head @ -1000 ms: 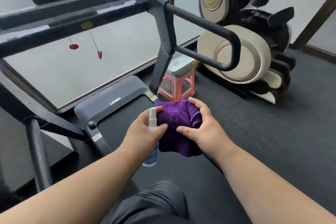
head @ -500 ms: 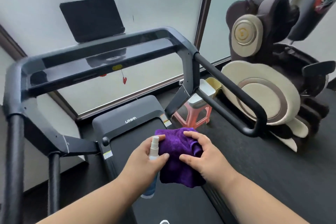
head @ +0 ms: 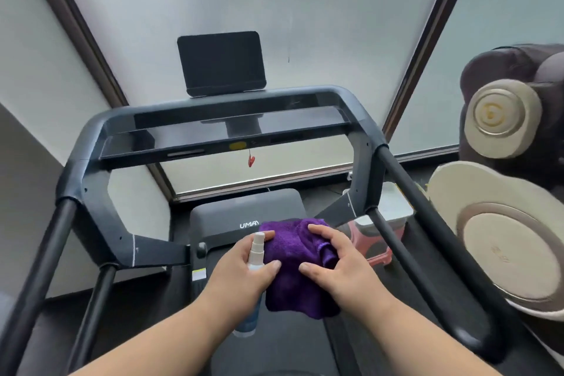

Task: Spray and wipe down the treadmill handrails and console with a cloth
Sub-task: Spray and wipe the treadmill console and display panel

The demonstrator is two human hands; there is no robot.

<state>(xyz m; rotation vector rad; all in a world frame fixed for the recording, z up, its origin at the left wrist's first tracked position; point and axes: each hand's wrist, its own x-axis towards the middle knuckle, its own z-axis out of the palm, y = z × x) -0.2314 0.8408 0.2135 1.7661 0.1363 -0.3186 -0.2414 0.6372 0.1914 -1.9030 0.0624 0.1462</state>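
Head view: left hand (head: 241, 272) grips a spray bottle (head: 255, 256), fingers curled round it so only the white nozzle and the blue base below the palm show; right hand (head: 341, 265) holds a bunched purple cloth (head: 290, 278), fingers bent over its top. Both are held above the treadmill belt (head: 283, 345), below the console (head: 225, 131). Left handrail (head: 45, 253) is cut off at the frame edge; right handrail (head: 427, 229) is blurred.
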